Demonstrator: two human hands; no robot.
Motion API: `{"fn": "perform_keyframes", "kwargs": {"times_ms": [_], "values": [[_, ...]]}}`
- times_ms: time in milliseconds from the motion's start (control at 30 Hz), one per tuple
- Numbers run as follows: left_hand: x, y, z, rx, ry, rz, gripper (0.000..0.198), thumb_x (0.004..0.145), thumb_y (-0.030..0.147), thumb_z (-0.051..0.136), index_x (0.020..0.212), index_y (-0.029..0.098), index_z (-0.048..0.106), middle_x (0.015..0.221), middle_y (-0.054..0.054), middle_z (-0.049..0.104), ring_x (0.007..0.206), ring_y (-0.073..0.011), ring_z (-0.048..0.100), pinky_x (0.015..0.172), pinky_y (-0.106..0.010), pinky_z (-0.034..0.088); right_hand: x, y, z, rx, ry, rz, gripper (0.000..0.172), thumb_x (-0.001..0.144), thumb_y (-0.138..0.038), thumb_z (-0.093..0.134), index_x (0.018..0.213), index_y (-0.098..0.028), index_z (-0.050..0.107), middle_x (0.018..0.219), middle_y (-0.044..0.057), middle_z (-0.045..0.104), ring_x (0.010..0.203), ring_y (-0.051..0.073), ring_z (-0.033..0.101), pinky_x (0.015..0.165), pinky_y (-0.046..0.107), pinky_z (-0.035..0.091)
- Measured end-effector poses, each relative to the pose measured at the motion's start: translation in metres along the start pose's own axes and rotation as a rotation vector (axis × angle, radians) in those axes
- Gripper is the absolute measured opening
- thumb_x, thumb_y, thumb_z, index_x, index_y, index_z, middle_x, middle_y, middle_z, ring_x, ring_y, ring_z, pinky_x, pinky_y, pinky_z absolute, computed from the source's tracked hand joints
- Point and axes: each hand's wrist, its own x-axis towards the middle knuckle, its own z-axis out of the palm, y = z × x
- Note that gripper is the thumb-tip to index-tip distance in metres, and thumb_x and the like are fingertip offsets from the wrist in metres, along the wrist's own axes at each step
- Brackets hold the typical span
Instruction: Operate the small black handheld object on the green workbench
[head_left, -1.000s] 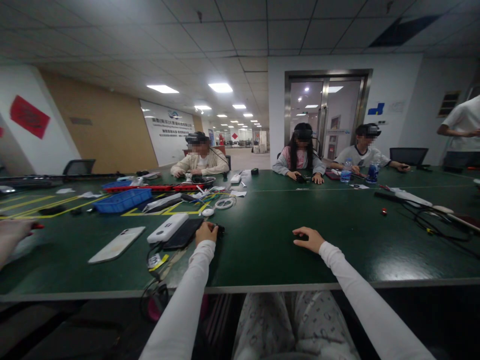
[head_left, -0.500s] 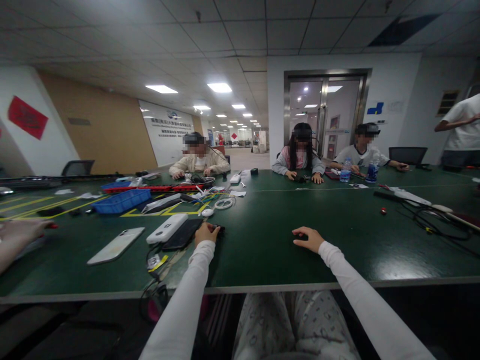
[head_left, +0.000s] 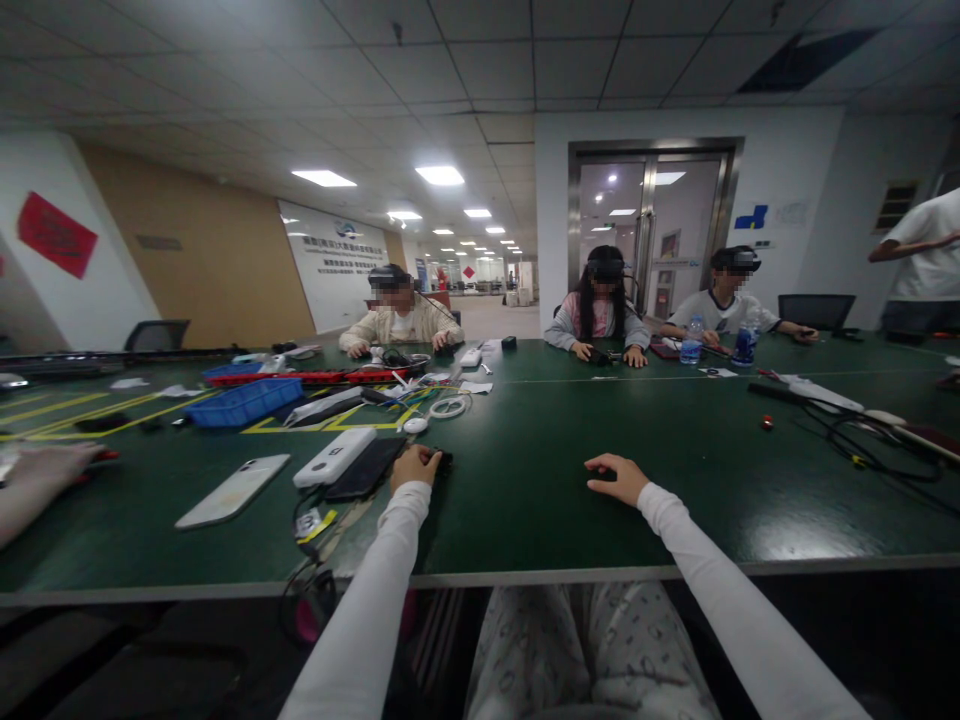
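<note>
On the green table [head_left: 517, 500], my left hand [head_left: 414, 468] is closed around a small black object [head_left: 446, 461]. Only one end of it sticks out past my fingers, so its kind cannot be made out. Just left of that hand lies a flat black pad-like item [head_left: 366, 470], with a white power bank [head_left: 334, 457] resting against it. My right hand [head_left: 619, 478] rests farther right on the tabletop, its fingers loosely curved and apart, with nothing in them.
A white phone [head_left: 232, 491] lies at left, near a person's hand [head_left: 52, 480]. Behind are a blue tray [head_left: 244, 401] and a white cable coil [head_left: 448, 408]. Black cables [head_left: 847, 440] spread at right. Several people sit opposite; two bottles [head_left: 744, 347] stand there.
The black object in my left hand has shifted very slightly. At the far side, one seated person's hand has moved a little to the right. My right hand stays still.
</note>
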Motion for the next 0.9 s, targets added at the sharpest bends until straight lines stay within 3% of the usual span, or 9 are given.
{"fn": "perform_keyframes", "kwargs": {"times_ms": [267, 633, 900], "values": [[-0.008, 0.011, -0.011, 0.06, -0.04, 0.014, 0.024, 0.073, 0.041, 0.056, 0.084, 0.02, 0.06, 0.083, -0.005, 0.063, 0.081, -0.0169, 0.058, 0.069, -0.025, 0.043, 0.001, 0.001, 0.002, -0.011, 0.016, -0.001, 0.04, 0.07, -0.043, 0.061, 0.106, -0.025, 0.06, 0.105, 0.003, 0.061, 0.094, 0.022, 0.056, 0.088, 0.041, 0.041], [-0.015, 0.021, -0.012, 0.256, -0.056, 0.111, 0.029, 0.082, 0.038, 0.042, 0.095, 0.019, 0.06, 0.101, -0.011, 0.057, 0.096, -0.0249, 0.054, 0.075, -0.034, 0.043, 0.001, 0.0, 0.001, -0.004, 0.009, -0.018, 0.038, 0.071, -0.042, 0.06, 0.105, -0.025, 0.06, 0.106, 0.004, 0.06, 0.094, 0.021, 0.056, 0.087, 0.04, 0.042], [-0.016, 0.021, -0.013, 0.298, -0.073, 0.137, 0.033, 0.083, 0.038, 0.038, 0.098, 0.021, 0.063, 0.102, -0.011, 0.056, 0.097, -0.0244, 0.054, 0.075, -0.033, 0.043, 0.0, -0.001, 0.0, -0.003, 0.005, -0.019, 0.036, 0.072, -0.04, 0.059, 0.105, -0.025, 0.06, 0.107, 0.003, 0.06, 0.095, 0.021, 0.055, 0.088, 0.04, 0.042]]}}
